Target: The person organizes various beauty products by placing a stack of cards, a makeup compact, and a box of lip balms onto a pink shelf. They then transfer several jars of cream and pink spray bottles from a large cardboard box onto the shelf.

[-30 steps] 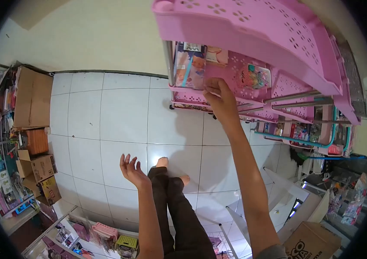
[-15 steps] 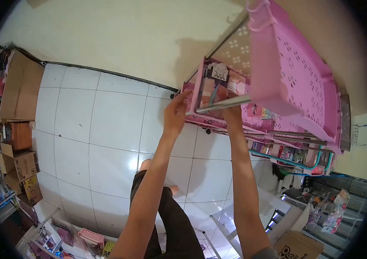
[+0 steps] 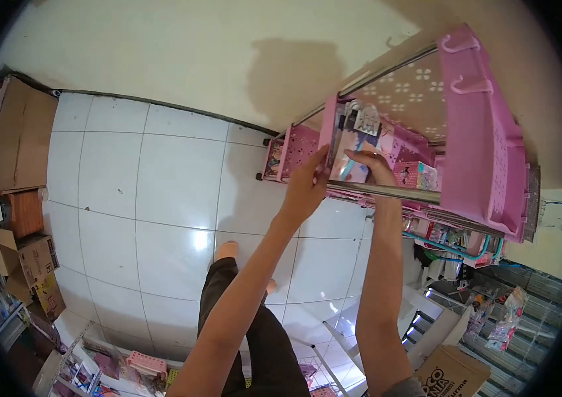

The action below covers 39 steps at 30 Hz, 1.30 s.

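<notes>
Reaching into the pink tray [image 3: 328, 122] from apart, my left hand [image 3: 306, 185] lays its fingertips at the rim and my right hand [image 3: 375, 167] bends over the patterned package [image 3: 351, 168] inside, beside the dotted box [image 3: 416, 175]; I cannot tell whether either grips.

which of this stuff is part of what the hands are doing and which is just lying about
Part of it, it seems:
- pink rack
- illustrated packet in its tray, under the right hand
- left hand, at the tray's edge

Just about:
- large cardboard box, far left
- printed carton, lower right
- pink basket, bottom left
</notes>
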Available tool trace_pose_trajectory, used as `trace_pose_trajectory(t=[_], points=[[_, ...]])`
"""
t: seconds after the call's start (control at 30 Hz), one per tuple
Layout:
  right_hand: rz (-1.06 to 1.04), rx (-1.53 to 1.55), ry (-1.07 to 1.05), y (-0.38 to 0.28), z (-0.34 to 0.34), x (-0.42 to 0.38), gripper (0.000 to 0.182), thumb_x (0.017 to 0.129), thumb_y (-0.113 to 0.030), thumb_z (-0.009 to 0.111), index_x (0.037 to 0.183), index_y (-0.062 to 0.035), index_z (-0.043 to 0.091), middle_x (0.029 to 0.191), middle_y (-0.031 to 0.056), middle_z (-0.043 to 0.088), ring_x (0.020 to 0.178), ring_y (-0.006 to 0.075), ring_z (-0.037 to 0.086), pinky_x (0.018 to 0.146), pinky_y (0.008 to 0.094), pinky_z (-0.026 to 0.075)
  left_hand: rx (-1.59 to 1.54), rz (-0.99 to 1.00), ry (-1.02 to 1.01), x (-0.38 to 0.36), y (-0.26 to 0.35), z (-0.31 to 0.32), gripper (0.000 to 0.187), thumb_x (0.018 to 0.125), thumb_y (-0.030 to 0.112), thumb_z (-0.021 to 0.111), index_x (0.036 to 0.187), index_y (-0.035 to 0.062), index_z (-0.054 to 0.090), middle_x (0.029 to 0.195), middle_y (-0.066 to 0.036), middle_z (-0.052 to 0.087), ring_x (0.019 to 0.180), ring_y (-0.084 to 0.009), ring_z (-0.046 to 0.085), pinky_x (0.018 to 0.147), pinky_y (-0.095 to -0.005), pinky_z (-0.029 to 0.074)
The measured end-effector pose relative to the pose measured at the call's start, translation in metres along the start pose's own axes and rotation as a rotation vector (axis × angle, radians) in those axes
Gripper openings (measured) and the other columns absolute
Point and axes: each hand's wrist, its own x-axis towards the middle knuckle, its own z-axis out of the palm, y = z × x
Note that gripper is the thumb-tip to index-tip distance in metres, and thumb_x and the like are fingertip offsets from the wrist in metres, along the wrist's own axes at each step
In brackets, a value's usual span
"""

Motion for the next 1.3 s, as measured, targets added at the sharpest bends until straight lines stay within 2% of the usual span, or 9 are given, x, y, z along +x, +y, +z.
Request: trace_pose_trajectory(t=[0.13,0.23,0.33,0.47,0.5,0.6,0.87,0.93,1.3], points=[[0.032,0.045,-0.095,-0.025,0.013,-0.029,0.011,0.053,0.001,0.064,0.057,0.0028,0.054,0.06,0.0098,0.054,0.054,0.017,0.052,0.047,0.0293,0.042,-0.043,-0.006,0.006,0.002,0.004,0.0,0.045,0.071,0.005,0.05,0.114,-0.0005,0.039,0.097,-0.017,0.053,0.086,-0.0242,0.054,0.07,-0.0287,0.042],[0.024,-0.292,0.042,0.006,-0.027,-0.008,0.025,0.053,0.003,0.062,0.078,0.0001,0.057,0.072,0.0085,0.057,0.068,0.0169,0.056,0.06,0.0297,0.047,0.094,0.08,-0.039,0.009,0.01,0.0,0.051,0.071,0.0,0.047,0.12,0.0022,0.032,0.121,-0.012,0.038,0.11,-0.0197,0.039,0.091,-0.0276,0.03],[-0.272,-0.003,-0.09,0.022,-0.029,-0.016,0.047,0.05,0.005,0.063,0.095,-0.0007,0.052,0.087,0.0104,0.056,0.077,0.0198,0.055,0.066,0.0309,0.047,-0.102,0.166,-0.182,0.022,0.022,-0.002,0.057,0.065,-0.004,0.044,0.12,0.0017,0.033,0.123,-0.01,0.035,0.113,-0.0189,0.034,0.094,-0.0278,0.024],[-0.356,0.236,-0.101,0.047,-0.05,-0.015,0.039,0.077,-0.016,0.052,0.113,-0.0064,0.039,0.102,0.009,0.049,0.088,0.0214,0.051,0.072,0.0306,0.046,-0.311,0.122,-0.368,0.033,0.029,-0.002,0.059,0.061,-0.002,0.04,0.12,-0.0005,0.033,0.121,-0.01,0.037,0.113,-0.0175,0.033,0.095,-0.0269,0.022],[-0.472,-0.031,-0.071,0.047,-0.053,-0.018,0.035,0.084,-0.028,0.04,0.115,-0.0099,0.039,0.1,0.0067,0.049,0.082,0.0186,0.052,0.065,0.0264,0.047,-0.394,0.087,-0.391,0.035,0.027,-0.001,0.054,0.064,0.0,0.038,0.118,-0.0013,0.034,0.114,-0.011,0.043,0.105,-0.0167,0.038,0.091,-0.0258,0.026],[-0.324,0.083,-0.046,0.043,-0.059,-0.03,0.034,0.085,-0.027,0.04,0.115,-0.0117,0.039,0.101,0.0052,0.048,0.076,0.0149,0.052,0.057,0.021,0.045,-0.484,0.059,-0.419,0.035,0.025,0.001,0.049,0.068,0.003,0.034,0.116,-0.0022,0.037,0.105,-0.011,0.049,0.096,-0.0152,0.044,0.086,-0.0242,0.031],[-0.52,0.075,-0.045,0.048,-0.036,-0.019,0.055,0.062,0.011,0.055,0.111,-0.0058,0.038,0.099,0.0079,0.048,0.079,0.0174,0.052,0.061,0.0247,0.047,-0.281,-0.016,-0.43,0.027,0.019,0.012,0.061,0.065,0.008,0.033,0.122,-0.0076,0.022,0.121,-0.014,0.033,0.112,-0.018,0.029,0.095,-0.0238,0.018],[-0.329,0.153,-0.027,0.032,-0.024,-0.03,0.08,0.057,0.01,0.056,0.127,-0.0064,0.02,0.101,0.0063,0.045,0.088,0.0162,0.044,0.078,0.027,0.038,-0.4,-0.034,-0.422,0.026,0.026,0.009,0.061,0.065,0.009,0.033,0.123,-0.0072,0.018,0.123,-0.014,0.03,0.115,-0.0184,0.025,0.095,-0.0239,0.015],[-0.408,0.083,0.018,-0.002,-0.003,-0.01,0.048,0.051,0.01,0.05,0.098,0.0018,0.043,0.081,0.0085,0.052,0.062,0.0152,0.051,0.047,0.0216,0.041,-0.01,0.171,-0.264,0.041,0.023,0.0,0.064,0.059,-0.002,0.048,0.12,-0.0002,0.028,0.118,-0.015,0.036,0.113,-0.022,0.032,0.093,-0.0302,0.024]])
